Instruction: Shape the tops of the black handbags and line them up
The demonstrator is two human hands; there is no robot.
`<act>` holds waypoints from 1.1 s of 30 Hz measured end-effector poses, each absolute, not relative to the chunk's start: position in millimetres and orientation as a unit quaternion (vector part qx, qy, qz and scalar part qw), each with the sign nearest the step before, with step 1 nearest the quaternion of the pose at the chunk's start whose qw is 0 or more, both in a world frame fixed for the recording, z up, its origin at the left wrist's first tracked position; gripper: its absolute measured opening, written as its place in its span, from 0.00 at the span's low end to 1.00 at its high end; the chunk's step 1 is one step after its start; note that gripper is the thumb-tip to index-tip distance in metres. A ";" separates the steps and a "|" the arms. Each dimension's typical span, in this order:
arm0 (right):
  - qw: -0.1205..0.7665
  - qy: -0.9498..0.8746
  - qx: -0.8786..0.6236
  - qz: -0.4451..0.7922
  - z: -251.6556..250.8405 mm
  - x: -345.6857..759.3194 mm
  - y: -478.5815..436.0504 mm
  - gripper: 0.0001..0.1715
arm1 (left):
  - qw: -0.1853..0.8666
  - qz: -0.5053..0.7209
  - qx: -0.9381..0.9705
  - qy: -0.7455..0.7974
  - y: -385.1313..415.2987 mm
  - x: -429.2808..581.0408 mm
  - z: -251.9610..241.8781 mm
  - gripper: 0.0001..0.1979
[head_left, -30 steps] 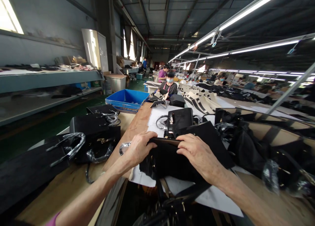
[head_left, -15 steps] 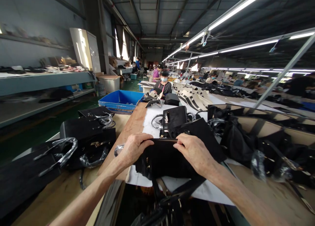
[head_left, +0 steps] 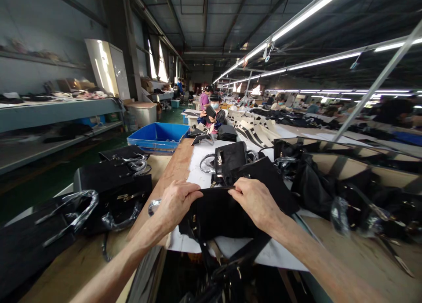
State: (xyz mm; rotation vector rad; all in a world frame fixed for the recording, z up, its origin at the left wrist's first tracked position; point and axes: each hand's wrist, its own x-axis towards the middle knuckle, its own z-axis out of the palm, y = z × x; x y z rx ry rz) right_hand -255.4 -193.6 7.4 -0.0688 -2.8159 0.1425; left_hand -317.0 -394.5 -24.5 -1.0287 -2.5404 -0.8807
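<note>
A black handbag (head_left: 224, 215) is held up in front of me at the near end of the table, its top edge running between my two hands. My left hand (head_left: 180, 202) pinches that edge at its left part, thumb against fingers. Closer to the right end, my right hand (head_left: 253, 202) pinches the same edge. Dark straps with metal fittings hang below the bag toward my lap. Just behind it stands another black handbag (head_left: 231, 160) with plastic-wrapped handles, beside a flat black panel (head_left: 268, 184).
Black handbags (head_left: 114, 184) with wrapped handles lie on the left. More open black bags (head_left: 346, 188) crowd the right side. A blue bin (head_left: 158, 136) stands beyond the table's left edge. A co-worker (head_left: 219, 116) in a striped top sits at the far end.
The whole view has shifted slightly, moving things a little left. Both hands keep their pinch on the bag's edge. The far co-worker has raised a dark piece.
</note>
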 end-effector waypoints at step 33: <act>0.164 -0.982 0.058 0.075 9.7 -224.8 -176.4 0.09 | 0.089 -0.099 -0.398 -0.908 -303.2 -311.0 -3.2 0.11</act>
